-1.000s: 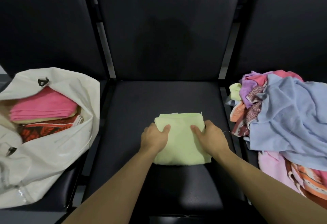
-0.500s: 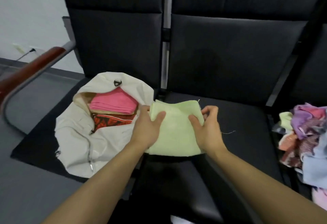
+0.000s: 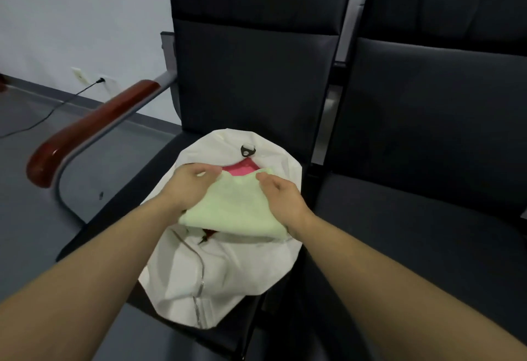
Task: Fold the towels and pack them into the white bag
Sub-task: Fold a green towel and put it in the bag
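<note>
Folded pale-green towel [image 3: 236, 212]: held over the open mouth of the white bag [image 3: 228, 278], left hand [image 3: 188, 186] gripping its left edge, right hand [image 3: 282, 199] gripping its right. Pink towel [image 3: 241, 169]: inside bag, partly covered. Bag: resting on black chair seat [image 3: 148, 189] beside wooden armrest [image 3: 88, 129].

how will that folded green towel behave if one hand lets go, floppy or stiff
Probably floppy: the green towel sags between the left hand and the right hand. It looks light, held by fingers alone. Its folds may slump open over the white bag.
</note>
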`<action>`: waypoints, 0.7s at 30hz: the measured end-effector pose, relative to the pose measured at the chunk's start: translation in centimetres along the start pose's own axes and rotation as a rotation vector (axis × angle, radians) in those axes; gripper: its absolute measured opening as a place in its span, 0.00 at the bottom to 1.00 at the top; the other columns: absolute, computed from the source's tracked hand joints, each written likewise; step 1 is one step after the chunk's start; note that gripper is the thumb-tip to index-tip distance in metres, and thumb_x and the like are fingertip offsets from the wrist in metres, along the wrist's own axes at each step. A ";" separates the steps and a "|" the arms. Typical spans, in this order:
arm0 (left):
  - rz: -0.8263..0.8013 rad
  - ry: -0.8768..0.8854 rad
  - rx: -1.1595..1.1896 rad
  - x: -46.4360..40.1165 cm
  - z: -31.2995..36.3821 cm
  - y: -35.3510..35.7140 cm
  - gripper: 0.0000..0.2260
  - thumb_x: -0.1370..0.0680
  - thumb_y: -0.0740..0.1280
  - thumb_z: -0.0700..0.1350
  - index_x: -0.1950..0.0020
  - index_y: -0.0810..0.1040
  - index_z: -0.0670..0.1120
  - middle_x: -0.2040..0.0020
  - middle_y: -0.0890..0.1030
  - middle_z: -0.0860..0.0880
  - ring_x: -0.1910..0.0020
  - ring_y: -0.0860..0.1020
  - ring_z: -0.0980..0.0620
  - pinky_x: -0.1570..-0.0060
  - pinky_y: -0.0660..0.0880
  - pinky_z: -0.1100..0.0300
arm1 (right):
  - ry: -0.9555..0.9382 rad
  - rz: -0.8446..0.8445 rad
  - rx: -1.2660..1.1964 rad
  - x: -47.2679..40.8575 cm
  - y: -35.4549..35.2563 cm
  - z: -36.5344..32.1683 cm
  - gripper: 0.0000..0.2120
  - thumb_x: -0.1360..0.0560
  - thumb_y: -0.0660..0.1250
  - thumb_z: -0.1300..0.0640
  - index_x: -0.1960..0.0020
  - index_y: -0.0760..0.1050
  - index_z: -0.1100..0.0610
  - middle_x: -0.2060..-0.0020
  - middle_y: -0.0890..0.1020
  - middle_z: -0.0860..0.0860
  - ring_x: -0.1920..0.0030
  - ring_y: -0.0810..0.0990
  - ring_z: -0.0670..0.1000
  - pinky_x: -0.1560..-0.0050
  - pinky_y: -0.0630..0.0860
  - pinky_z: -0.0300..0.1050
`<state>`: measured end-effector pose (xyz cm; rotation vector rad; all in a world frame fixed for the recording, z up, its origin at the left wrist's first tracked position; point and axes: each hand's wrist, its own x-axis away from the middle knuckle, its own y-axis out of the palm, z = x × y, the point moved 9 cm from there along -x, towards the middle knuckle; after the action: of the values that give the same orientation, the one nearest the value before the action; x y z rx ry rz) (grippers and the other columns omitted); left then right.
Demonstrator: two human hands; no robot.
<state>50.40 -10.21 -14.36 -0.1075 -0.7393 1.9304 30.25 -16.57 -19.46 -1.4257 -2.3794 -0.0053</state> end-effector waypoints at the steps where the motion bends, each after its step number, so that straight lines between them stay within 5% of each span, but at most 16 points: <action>1: -0.018 -0.065 0.028 -0.6 -0.3 0.0 0.16 0.20 0.65 0.62 0.46 0.86 0.52 0.46 0.84 0.53 0.45 0.82 0.51 0.46 0.77 0.60 | 0.061 -0.002 -0.030 -0.8 0.1 0.5 0.29 0.21 0.55 0.30 0.37 0.81 0.49 0.46 0.83 0.49 0.46 0.81 0.51 0.37 0.75 0.46; 4: -0.075 -0.290 0.143 -2.3 -2.1 0.5 0.30 0.22 0.56 0.73 0.46 0.86 0.51 0.48 0.86 0.47 0.48 0.83 0.46 0.45 0.78 0.53 | 0.210 0.017 -0.139 -2.6 0.1 1.9 0.38 0.25 0.44 0.24 0.38 0.82 0.45 0.36 0.78 0.49 0.38 0.78 0.52 0.30 0.71 0.52; 11: -0.131 -0.476 0.244 -5.6 -3.9 2.2 0.35 0.24 0.57 0.74 0.40 0.81 0.44 0.47 0.86 0.43 0.47 0.85 0.42 0.38 0.79 0.49 | 0.298 0.106 -0.173 -5.1 0.0 3.3 0.39 0.29 0.41 0.20 0.42 0.82 0.40 0.35 0.77 0.48 0.37 0.77 0.53 0.30 0.71 0.55; 15: 0.039 -0.262 0.145 -7.4 -0.5 1.3 0.27 0.21 0.58 0.70 0.46 0.78 0.46 0.49 0.81 0.48 0.49 0.80 0.47 0.39 0.75 0.51 | 0.126 0.161 -0.169 -6.0 -0.4 0.5 0.36 0.22 0.43 0.27 0.30 0.75 0.44 0.33 0.77 0.45 0.33 0.75 0.49 0.27 0.67 0.52; 18: 0.095 -0.046 0.167 -8.1 3.0 1.0 0.22 0.20 0.58 0.69 0.54 0.80 0.54 0.50 0.83 0.53 0.46 0.81 0.46 0.38 0.75 0.49 | 0.041 0.225 -0.181 -6.5 -1.2 -2.1 0.31 0.20 0.45 0.30 0.31 0.75 0.43 0.40 0.81 0.42 0.38 0.78 0.47 0.30 0.72 0.50; 21: 0.086 0.036 0.152 -8.9 4.3 1.5 0.20 0.18 0.54 0.66 0.41 0.80 0.57 0.47 0.78 0.60 0.40 0.75 0.52 0.36 0.67 0.54 | 0.056 0.233 -0.149 -7.5 -1.6 -3.3 0.29 0.18 0.46 0.32 0.34 0.77 0.46 0.47 0.81 0.44 0.44 0.79 0.47 0.34 0.73 0.46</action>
<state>51.77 -20.06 -13.80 -0.0810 -0.5698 2.0540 33.04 -24.40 -18.42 -1.7407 -2.1944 -0.1637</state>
